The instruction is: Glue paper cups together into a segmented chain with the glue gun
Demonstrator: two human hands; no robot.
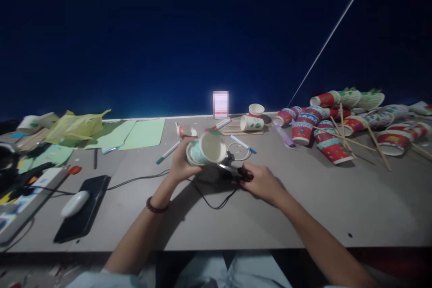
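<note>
My left hand (178, 162) is wrapped round a paper cup (198, 150) with a teal pattern, tilted so that its white inside faces right and toward me. My right hand (261, 182) grips the black handles of a pair of scissors (245, 173). The metal blades point left and lie against or just below the cup's lower right rim; whether they are cutting into it I cannot tell. Beneath both hands a black cable (216, 207) runs over the table. Just behind my left hand lies a cut piece of red and white cup (186, 131).
Paper cups (303, 130) and wooden sticks (378, 148) crowd the right of the table (337, 202). Another white cup (251, 123) lies behind, near several markers (243, 144). On the left are green paper (145, 134), a phone (91, 207) with a white case on it, and a power strip (30, 202).
</note>
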